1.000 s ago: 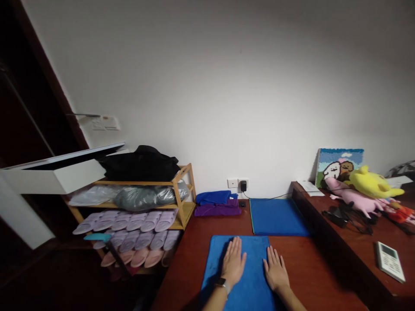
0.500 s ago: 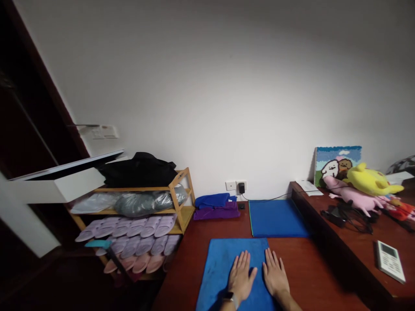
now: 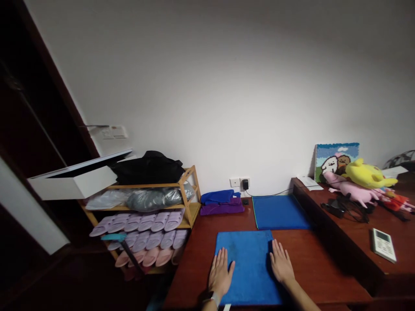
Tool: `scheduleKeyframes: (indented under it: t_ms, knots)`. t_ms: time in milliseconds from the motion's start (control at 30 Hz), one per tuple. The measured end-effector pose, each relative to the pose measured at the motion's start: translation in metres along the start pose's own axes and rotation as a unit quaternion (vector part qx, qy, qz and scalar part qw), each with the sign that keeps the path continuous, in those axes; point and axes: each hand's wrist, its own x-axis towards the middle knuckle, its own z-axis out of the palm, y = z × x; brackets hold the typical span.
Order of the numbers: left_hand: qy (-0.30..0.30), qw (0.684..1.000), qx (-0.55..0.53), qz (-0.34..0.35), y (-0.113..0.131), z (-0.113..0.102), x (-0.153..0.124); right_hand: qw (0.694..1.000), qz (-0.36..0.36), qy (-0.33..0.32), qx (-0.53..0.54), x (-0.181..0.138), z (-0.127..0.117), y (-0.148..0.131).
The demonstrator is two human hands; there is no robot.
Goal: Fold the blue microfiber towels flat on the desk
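A blue cloth [image 3: 249,268] lies spread flat on the reddish-brown table [image 3: 311,255], with a small white tag showing at its near edge. My left hand [image 3: 221,273], a watch on its wrist, is at the cloth's left edge, palm down with fingers stretched out. Over the cloth's right edge is my right hand [image 3: 282,262], also flat with its fingers extended. Neither hand grips anything. Behind the cloth lies another flat blue cloth [image 3: 280,212] with a green edge. To its left sit a folded blue cloth [image 3: 218,197] and a folded purple cloth [image 3: 222,208].
At left stands a wooden rack [image 3: 186,196] with slippers [image 3: 147,221], a black bag [image 3: 149,168] and a white box [image 3: 78,183]. The raised surface on the right holds plush toys [image 3: 350,188], cables [image 3: 345,209] and a white remote [image 3: 384,245]. A plugged-in black charger [image 3: 245,184] trails a cord.
My hands have moved apart: the left slid to the cloth's left edge, the right to its right edge. The view has shifted slightly, showing more of the cloth's near end.
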Motion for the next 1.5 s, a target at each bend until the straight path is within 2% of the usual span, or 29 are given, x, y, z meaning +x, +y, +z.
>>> scheduleKeyframes:
  t_ms: [233, 333, 433, 600, 667, 700, 733, 800, 967, 1067, 1133, 1267, 1400, 1500]
  knots:
    - [-0.018, 1.000, -0.017, -0.013, -0.001, -0.015, 0.000, 1.000, -0.017, 0.002, -0.006, -0.033, 0.016, 0.003]
    - [-0.013, 1.000, -0.022, -0.017, 0.011, -0.019, 0.002, 1.000, -0.021, 0.003, -0.015, -0.034, 0.015, 0.002]
    - [0.009, 0.998, -0.055, 0.033, 0.052, -0.019, 0.007, 1.000, -0.025, 0.005, -0.014, -0.033, 0.013, 0.001]
    - [-0.015, 0.976, -0.141, 0.164, 0.158, -0.009, 0.013, 0.999, -0.048, -0.001, -0.017, -0.034, 0.013, 0.005]
    - [-0.028, 0.972, -0.158, 0.170, 0.180, -0.004, 0.015, 0.998, -0.056, -0.008, -0.022, -0.034, 0.014, 0.006]
    - [-0.032, 0.972, -0.162, 0.169, 0.182, -0.001, 0.016, 0.998, -0.055, -0.010, -0.024, -0.034, 0.014, 0.006]
    - [-0.035, 0.972, -0.161, 0.166, 0.178, 0.000, 0.017, 0.998, -0.052, -0.009, -0.023, -0.033, 0.015, 0.006]
    - [-0.038, 0.978, -0.147, 0.145, 0.150, 0.001, 0.019, 0.999, -0.042, -0.002, -0.014, -0.032, 0.016, 0.006]
    - [-0.043, 0.998, -0.050, -0.008, 0.039, -0.014, 0.011, 1.000, -0.025, 0.017, 0.007, -0.031, 0.018, 0.005]
    - [-0.034, 0.999, -0.019, -0.029, -0.002, -0.020, 0.000, 1.000, -0.018, 0.007, -0.005, -0.032, 0.014, 0.003]
    - [-0.032, 0.999, -0.012, -0.025, -0.010, -0.021, -0.006, 1.000, -0.014, -0.009, -0.016, -0.033, 0.008, 0.002]
    - [-0.026, 0.999, -0.009, -0.024, -0.004, -0.018, -0.009, 1.000, -0.006, -0.023, -0.004, -0.042, 0.001, 0.001]
    - [-0.018, 1.000, -0.013, -0.017, -0.005, -0.020, -0.007, 1.000, -0.020, -0.010, 0.014, -0.057, 0.009, 0.004]
    - [0.009, 1.000, -0.011, -0.018, -0.004, -0.028, -0.007, 0.999, -0.031, -0.009, -0.003, -0.066, 0.016, 0.006]
